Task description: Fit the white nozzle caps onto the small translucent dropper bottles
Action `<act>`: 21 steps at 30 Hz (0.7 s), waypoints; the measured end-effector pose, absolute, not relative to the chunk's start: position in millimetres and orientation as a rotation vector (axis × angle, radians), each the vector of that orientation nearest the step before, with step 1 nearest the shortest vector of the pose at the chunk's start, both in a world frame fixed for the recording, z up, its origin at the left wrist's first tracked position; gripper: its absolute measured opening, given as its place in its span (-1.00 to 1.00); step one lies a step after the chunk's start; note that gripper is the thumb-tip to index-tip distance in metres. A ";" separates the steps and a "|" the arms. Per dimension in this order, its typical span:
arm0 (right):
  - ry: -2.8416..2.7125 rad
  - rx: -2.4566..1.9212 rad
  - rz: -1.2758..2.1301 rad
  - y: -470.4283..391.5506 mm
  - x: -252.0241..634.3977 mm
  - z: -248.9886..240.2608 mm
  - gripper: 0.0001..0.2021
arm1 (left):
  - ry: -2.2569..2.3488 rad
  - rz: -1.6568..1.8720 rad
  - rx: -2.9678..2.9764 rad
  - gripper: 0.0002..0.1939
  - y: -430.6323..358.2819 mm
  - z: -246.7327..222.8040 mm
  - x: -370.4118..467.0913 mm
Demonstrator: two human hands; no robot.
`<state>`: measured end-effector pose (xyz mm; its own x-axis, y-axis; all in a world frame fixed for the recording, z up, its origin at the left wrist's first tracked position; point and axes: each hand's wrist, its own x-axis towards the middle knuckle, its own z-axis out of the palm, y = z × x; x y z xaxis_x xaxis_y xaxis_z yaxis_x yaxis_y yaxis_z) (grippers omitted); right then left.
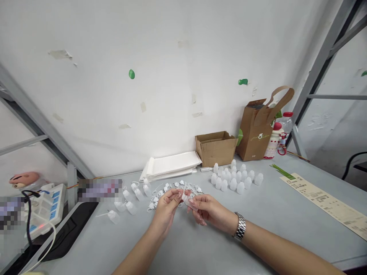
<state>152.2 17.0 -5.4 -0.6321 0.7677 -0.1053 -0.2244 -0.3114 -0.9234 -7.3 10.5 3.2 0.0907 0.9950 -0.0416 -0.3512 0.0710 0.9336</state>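
In the middle of the head view, my two hands meet over the grey table. Pinched in my right hand (210, 209) is a small frosted plastic bottle (189, 201), tilted and partly hidden by the fingers. At its top, the closed fingers of my left hand (168, 206) grip a small white cap (184, 196) with a thin strap. Just behind my hands lie several loose white caps (156, 198) with ring straps. To the left are several capped bottles (131, 207), some lying tilted. Several uncapped frosted bottles (240, 187) stand upright at the right.
White flat packs (172, 163) lie against the wall beside an open cardboard box (218, 152). A brown paper bag (256, 133) and drink bottles stand at the back right. A paper strip (323, 200) lies at right; a power strip (47, 210) and black pad (71, 229) are left.
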 end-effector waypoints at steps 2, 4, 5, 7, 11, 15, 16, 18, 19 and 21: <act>-1.246 -0.672 2.092 17.2 152.9 -4.3 -0.60 | 0.900 1.270 0.946 -0.76 9.9 2.8 -7.3; -1.281 -0.693 2.045 17.3 151.7 -5.5 -0.58 | 0.926 1.296 0.966 -0.76 10.0 1.3 -7.3; -1.320 -0.727 1.981 17.2 150.6 -6.7 -0.56 | 0.950 1.310 0.975 -0.76 10.3 0.3 -7.3; -1.402 -0.816 1.822 17.1 148.2 -10.0 -0.53 | 1.000 1.334 0.978 -0.76 10.7 -1.8 -7.2; -1.516 -0.961 1.561 14.9 145.7 -15.7 -0.56 | 1.023 1.356 0.972 -0.78 10.6 -3.7 -7.3; -1.584 -1.051 1.409 9.3 146.1 -15.1 -0.65 | 1.019 1.359 0.985 -0.79 10.7 -3.5 -7.6; -1.607 -1.070 1.350 7.6 146.0 -14.3 -0.68 | 1.026 1.363 0.980 -0.79 10.8 -3.6 -7.6; -1.659 -1.104 1.205 4.6 145.5 -12.7 -0.75 | 1.041 1.375 0.958 -0.80 10.8 -4.5 -7.3; -1.679 -1.119 1.140 3.4 145.1 -12.3 -0.78 | 1.049 1.384 0.946 -0.81 10.6 -5.3 -7.1; -1.695 -1.146 1.066 1.6 144.2 -12.6 -0.82 | 1.063 1.404 0.933 -0.81 9.8 -7.2 -6.8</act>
<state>144.2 1.6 -12.6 -0.2589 0.9524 0.1607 0.2679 0.2306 -0.9354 -6.8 9.8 -7.2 -0.1008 0.9947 -0.0214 -0.2911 -0.0089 0.9566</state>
